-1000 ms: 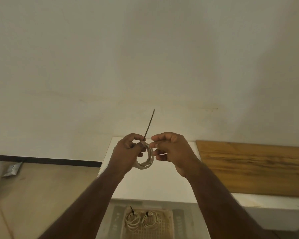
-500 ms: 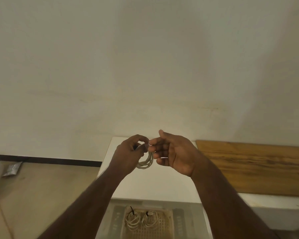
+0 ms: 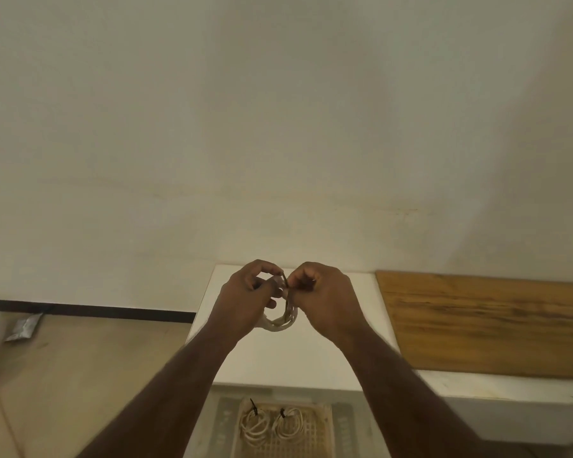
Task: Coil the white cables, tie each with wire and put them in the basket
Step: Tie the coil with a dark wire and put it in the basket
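A coiled white cable (image 3: 282, 317) is held in the air above a white tabletop (image 3: 278, 358), between the two hands; a short length of dark wire (image 3: 285, 281) stands at the top of the coil, where the fingertips meet; the coil's lower arc hangs free below them. The left hand (image 3: 245, 295) is curled around the coil's left side and pinches it near the top; the right hand (image 3: 321, 295) is curled over the right side, its fingertips closed on the wire, though how far the wire is wrapped cannot be told, since the fingers hide it. The step in hand is judged to be the tying; it is best done with the loops kept stacked and pinched just beside the wire, so that none slips out; the wire ends should be crossed close against the bundle and twisted snugly, not so hard that the cable is kinked. Below, at the lower edge of the view, a basket (image 3: 325, 431) already holds two tied coils (image 3: 272, 424), each with a dark tie; a wooden board (image 3: 490, 322) lies on the surface to the right.
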